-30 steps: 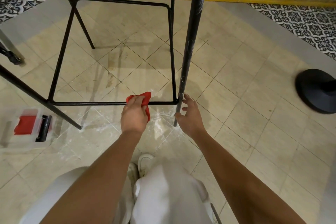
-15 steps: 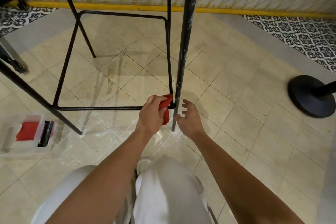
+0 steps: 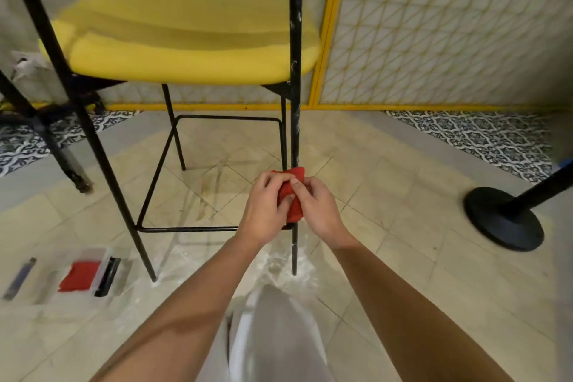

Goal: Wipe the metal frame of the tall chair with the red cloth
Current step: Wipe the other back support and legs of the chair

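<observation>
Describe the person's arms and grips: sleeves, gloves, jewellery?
The left grip and right grip are bare hands: no gloves, rings or watch visible. The left forearm and right forearm are uncovered down to the picture's edge; no sleeves show.

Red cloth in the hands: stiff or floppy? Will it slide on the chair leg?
Probably floppy: the red cloth bunches at the black leg between left hand and right hand. Likely light, since a mere pinch holds it. Should slide on the metal, though the scuffed patches might snag.
</observation>
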`<state>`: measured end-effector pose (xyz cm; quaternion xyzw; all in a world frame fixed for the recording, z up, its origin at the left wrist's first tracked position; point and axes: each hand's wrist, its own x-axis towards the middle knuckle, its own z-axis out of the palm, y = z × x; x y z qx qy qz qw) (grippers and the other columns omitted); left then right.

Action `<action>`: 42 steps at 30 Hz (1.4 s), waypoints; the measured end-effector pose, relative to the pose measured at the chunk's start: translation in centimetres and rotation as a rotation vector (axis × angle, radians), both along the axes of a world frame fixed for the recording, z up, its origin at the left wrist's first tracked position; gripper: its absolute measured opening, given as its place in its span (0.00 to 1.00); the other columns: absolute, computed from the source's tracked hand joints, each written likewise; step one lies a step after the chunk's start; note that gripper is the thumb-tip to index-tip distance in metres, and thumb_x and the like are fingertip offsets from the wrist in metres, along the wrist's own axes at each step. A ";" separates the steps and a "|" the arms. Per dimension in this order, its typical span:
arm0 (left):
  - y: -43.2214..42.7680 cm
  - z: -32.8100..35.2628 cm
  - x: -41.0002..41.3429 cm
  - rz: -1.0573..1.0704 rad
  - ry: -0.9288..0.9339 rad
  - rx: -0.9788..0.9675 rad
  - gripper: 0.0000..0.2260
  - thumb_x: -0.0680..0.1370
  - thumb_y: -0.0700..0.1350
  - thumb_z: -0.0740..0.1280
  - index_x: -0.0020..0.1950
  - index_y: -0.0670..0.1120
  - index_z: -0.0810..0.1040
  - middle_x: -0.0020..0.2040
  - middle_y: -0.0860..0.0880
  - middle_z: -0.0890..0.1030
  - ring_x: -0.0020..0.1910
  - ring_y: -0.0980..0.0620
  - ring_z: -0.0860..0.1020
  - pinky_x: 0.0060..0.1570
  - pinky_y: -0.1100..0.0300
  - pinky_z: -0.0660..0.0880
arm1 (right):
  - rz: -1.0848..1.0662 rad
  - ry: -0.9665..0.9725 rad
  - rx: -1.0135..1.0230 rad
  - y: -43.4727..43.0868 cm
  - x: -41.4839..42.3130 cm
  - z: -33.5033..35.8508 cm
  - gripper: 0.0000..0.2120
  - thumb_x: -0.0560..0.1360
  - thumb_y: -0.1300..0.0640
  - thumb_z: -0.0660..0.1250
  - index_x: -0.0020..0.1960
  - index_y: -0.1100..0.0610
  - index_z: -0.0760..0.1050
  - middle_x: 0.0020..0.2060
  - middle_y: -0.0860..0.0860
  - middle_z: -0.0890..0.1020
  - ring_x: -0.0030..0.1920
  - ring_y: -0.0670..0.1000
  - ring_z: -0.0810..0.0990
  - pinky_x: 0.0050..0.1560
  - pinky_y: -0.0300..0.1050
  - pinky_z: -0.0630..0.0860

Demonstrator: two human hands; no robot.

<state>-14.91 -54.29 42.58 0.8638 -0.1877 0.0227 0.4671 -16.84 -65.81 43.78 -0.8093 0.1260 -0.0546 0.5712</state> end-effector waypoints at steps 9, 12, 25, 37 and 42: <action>0.0 11.8 -2.3 -0.032 -0.223 -0.069 0.30 0.73 0.37 0.69 0.72 0.52 0.63 0.64 0.50 0.64 0.60 0.54 0.70 0.55 0.70 0.66 | -0.113 -0.258 0.106 0.1 -2.0 10.4 0.07 0.78 0.61 0.56 0.52 0.55 0.72 0.42 0.47 0.79 0.43 0.43 0.76 0.42 0.32 0.71; 0.2 15.2 -2.4 0.045 -0.230 -0.178 0.43 0.70 0.39 0.73 0.76 0.54 0.51 0.68 0.50 0.59 0.62 0.55 0.67 0.58 0.63 0.70 | -0.088 -0.349 0.199 0.4 -2.0 13.6 0.08 0.79 0.64 0.56 0.50 0.55 0.72 0.42 0.47 0.78 0.44 0.44 0.76 0.47 0.37 0.72; 0.8 27.8 0.9 -0.003 -0.110 -0.419 0.08 0.78 0.47 0.66 0.56 0.50 0.71 0.44 0.49 0.83 0.41 0.54 0.82 0.45 0.54 0.80 | -0.165 -0.676 0.117 1.0 0.5 24.5 0.17 0.77 0.54 0.63 0.63 0.47 0.61 0.57 0.48 0.71 0.54 0.47 0.76 0.51 0.43 0.77; 0.9 34.2 3.5 -0.063 -0.239 -0.222 0.16 0.82 0.51 0.55 0.67 0.52 0.73 0.59 0.52 0.80 0.59 0.55 0.76 0.58 0.62 0.71 | -0.254 -0.771 -0.147 1.9 4.2 29.3 0.20 0.77 0.53 0.64 0.67 0.56 0.70 0.58 0.48 0.67 0.56 0.43 0.69 0.58 0.28 0.67; 1.5 35.3 4.0 0.118 -0.374 -0.254 0.15 0.82 0.46 0.57 0.67 0.49 0.73 0.58 0.52 0.79 0.53 0.61 0.73 0.50 0.74 0.68 | -0.345 -0.778 -0.095 1.7 6.3 31.7 0.24 0.77 0.53 0.64 0.71 0.57 0.65 0.58 0.49 0.68 0.57 0.43 0.67 0.51 0.19 0.62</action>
